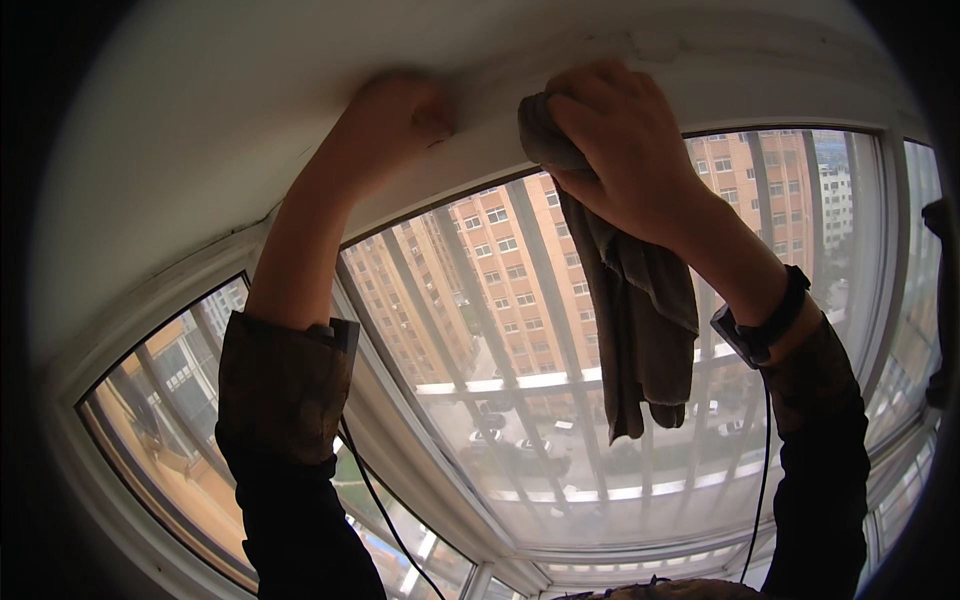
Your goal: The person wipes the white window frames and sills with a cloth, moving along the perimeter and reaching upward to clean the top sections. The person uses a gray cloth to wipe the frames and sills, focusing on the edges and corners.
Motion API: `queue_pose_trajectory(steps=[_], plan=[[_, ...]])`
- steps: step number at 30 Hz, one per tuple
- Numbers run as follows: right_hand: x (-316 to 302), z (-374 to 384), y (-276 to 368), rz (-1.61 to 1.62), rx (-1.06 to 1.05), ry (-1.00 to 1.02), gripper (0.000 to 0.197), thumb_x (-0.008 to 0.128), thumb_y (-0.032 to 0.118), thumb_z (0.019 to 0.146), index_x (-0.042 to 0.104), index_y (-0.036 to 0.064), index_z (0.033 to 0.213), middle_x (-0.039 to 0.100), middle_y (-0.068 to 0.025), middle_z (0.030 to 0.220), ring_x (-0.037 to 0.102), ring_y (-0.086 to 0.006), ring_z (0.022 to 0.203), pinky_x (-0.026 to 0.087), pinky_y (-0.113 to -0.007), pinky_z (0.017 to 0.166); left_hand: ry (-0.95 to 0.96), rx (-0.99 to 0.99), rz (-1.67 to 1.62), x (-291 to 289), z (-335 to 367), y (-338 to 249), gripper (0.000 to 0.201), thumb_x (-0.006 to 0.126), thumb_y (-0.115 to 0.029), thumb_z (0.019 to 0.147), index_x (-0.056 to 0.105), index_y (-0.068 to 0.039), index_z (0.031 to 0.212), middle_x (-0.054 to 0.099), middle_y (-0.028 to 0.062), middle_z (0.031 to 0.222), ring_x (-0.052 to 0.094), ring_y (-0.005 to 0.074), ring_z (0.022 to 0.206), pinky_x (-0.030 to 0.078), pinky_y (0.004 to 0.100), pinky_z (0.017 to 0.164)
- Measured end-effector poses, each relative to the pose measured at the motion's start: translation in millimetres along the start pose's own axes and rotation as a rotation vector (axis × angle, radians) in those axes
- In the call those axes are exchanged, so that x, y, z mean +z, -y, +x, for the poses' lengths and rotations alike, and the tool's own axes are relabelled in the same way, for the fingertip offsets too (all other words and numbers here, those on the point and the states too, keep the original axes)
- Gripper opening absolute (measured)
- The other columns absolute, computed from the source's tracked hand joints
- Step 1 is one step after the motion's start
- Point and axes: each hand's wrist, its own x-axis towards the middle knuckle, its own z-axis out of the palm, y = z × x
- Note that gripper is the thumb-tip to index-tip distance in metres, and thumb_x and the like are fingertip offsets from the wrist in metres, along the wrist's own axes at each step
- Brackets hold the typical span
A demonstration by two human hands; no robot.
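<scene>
A dark grey cloth (640,300) is bunched in my right hand (630,150), which is closed around it at the top edge of the window frame. The cloth's loose end hangs down in folds in front of the glass. To the left, my left hand (395,125) is curled closed against the white surface above the window (520,290). Whether anything sits inside those left fingers is hidden. Both arms reach upward, and each wrist wears a dark band with a small device (740,335).
A second window pane (175,400) stands at the left, beyond a white frame post (420,450). Bars (545,270) run across outside the glass, with buildings and parked cars below. Thin black cables (380,500) hang from both wrists.
</scene>
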Motion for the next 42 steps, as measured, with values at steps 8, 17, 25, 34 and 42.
queue_pose_trajectory(steps=[8,17,25,34,42], plan=[[2.9,-3.9,0.4,0.045,0.024,0.026,0.048,0.087,0.016,0.067,0.063,0.0061,0.107,0.063,-0.009,0.118,0.057,-0.0323,0.114,0.046,-0.047,0.095,0.031,-0.122,-0.03,1.3,-1.1,-7.1,0.012,0.066,-0.009,0.092,0.071,0.002,0.09,0.066,0.0061,0.077,0.063,0.0125,0.074,0.052,0.0304,0.073],[4.2,0.5,6.8,0.031,0.037,0.053,0.048,0.088,0.012,0.064,0.065,0.0065,0.106,0.063,-0.0082,0.118,0.058,-0.0317,0.114,0.046,-0.047,0.096,-0.102,0.021,0.358,17.0,-7.7,-3.1,0.014,0.067,-0.015,0.091,0.072,-0.002,0.095,0.073,0.0111,0.088,0.07,0.0268,0.083,0.055,0.039,0.079],[-1.3,6.1,1.6,0.048,0.015,0.053,0.043,0.087,0.013,0.067,0.067,0.0091,0.105,0.064,-0.0056,0.11,0.06,-0.0299,0.111,0.048,-0.046,0.097,-0.084,-0.19,-0.077,4.8,-30.1,0.9,0.014,0.067,-0.011,0.092,0.074,-0.004,0.102,0.074,0.0091,0.097,0.07,0.0213,0.092,0.054,0.0345,0.085],[-5.1,15.3,9.3,0.044,0.028,0.136,0.043,0.086,0.011,0.065,0.065,0.005,0.103,0.064,-0.009,0.116,0.059,-0.0321,0.113,0.047,-0.046,0.096,-0.257,-0.271,-0.158,17.9,-66.2,15.6,0.014,0.059,-0.004,0.096,0.071,-0.003,0.104,0.071,0.0093,0.104,0.069,0.0214,0.099,0.054,0.0354,0.091],[-6.4,18.3,14.4,0.003,0.03,0.172,0.043,0.084,0.012,0.066,0.065,0.0034,0.103,0.064,-0.0105,0.12,0.058,-0.0331,0.113,0.046,-0.047,0.096,-0.323,-0.159,-0.352,33.7,-58.1,10.6,0.018,0.054,-0.001,0.098,0.069,-0.002,0.108,0.067,0.01,0.107,0.066,0.0209,0.102,0.053,0.0348,0.094]])
